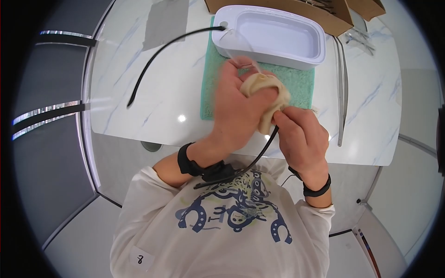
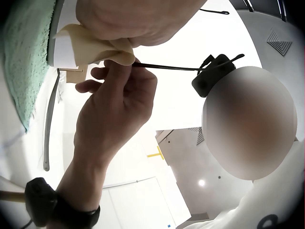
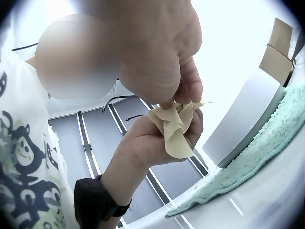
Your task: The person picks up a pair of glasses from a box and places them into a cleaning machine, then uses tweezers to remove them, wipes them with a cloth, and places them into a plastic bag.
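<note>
A pair of glasses with black temples (image 1: 160, 50) and clear lenses is held above the green towel (image 1: 208, 92). My left hand (image 1: 236, 109) grips a beige cloth (image 1: 266, 85) folded around part of the glasses, its thumb pressing on the cloth. My right hand (image 1: 303, 139) pinches the cloth's lower edge beside the second temple (image 1: 264, 150), which slants down toward the shirt. In the left wrist view the right fingertips meet the cloth (image 2: 95, 45) where the temple (image 2: 167, 67) comes out. The cloth (image 3: 174, 131) hangs in folds between both hands in the right wrist view.
A white rectangular basin (image 1: 278, 37) stands on the towel's far part. Cardboard boxes (image 1: 296, 11) are behind it, with small clear bags (image 1: 359, 39) at the right. A grey sheet (image 1: 166, 23) lies at the back left, and thin grey strips (image 1: 342, 92) lie on the right.
</note>
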`<control>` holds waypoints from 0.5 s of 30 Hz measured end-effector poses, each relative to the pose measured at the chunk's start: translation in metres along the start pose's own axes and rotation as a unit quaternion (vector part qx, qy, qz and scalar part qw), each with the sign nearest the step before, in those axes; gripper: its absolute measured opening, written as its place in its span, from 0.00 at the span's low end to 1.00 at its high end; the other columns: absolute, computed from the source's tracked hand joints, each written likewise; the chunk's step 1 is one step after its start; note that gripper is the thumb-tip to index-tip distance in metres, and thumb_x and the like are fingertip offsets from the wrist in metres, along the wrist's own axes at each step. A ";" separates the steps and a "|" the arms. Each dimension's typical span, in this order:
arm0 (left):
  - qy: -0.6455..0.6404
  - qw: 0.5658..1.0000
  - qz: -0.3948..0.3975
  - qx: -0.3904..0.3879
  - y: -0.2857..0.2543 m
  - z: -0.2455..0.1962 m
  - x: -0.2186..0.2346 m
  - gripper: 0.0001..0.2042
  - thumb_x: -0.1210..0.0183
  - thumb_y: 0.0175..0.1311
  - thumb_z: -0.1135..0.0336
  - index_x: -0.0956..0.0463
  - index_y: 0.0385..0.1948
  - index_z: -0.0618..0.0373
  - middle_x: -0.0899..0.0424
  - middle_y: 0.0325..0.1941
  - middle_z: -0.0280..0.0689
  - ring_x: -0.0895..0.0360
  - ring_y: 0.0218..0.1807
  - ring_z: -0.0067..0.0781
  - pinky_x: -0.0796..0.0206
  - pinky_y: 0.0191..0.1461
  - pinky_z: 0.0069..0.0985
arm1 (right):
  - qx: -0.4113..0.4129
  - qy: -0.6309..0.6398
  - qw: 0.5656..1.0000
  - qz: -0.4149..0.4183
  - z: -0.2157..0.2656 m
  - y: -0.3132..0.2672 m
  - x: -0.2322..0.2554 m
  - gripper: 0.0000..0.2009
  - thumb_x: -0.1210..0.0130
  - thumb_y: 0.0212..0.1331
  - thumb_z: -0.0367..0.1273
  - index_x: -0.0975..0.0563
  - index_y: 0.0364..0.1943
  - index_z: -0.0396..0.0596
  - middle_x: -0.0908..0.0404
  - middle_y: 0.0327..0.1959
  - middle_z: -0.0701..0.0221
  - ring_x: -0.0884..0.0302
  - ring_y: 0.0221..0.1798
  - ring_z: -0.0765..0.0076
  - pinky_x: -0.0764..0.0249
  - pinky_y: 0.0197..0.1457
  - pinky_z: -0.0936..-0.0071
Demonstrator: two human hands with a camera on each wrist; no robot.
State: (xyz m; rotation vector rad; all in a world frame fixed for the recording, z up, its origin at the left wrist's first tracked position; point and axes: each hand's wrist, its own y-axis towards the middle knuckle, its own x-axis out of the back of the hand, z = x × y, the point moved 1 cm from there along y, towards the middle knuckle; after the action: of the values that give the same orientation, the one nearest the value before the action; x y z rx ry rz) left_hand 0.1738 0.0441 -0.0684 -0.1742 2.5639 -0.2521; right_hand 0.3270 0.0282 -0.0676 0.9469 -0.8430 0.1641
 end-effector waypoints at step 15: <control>0.052 0.998 0.014 0.011 0.005 -0.011 0.000 0.25 0.45 0.62 0.81 0.41 0.60 0.58 0.21 0.47 0.42 0.21 0.47 0.27 0.24 0.50 0.26 | 0.010 0.024 1.000 0.006 -0.005 -0.007 0.009 0.15 0.38 0.45 0.25 0.18 0.41 0.42 0.19 0.37 0.70 0.23 0.30 0.71 0.29 0.24 0.78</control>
State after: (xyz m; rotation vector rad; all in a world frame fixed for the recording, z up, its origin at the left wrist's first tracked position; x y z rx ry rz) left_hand 0.1674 0.0503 -0.0608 -0.1194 2.6639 -0.2851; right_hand 0.3392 0.0257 -0.0668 0.9522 -0.8050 0.2049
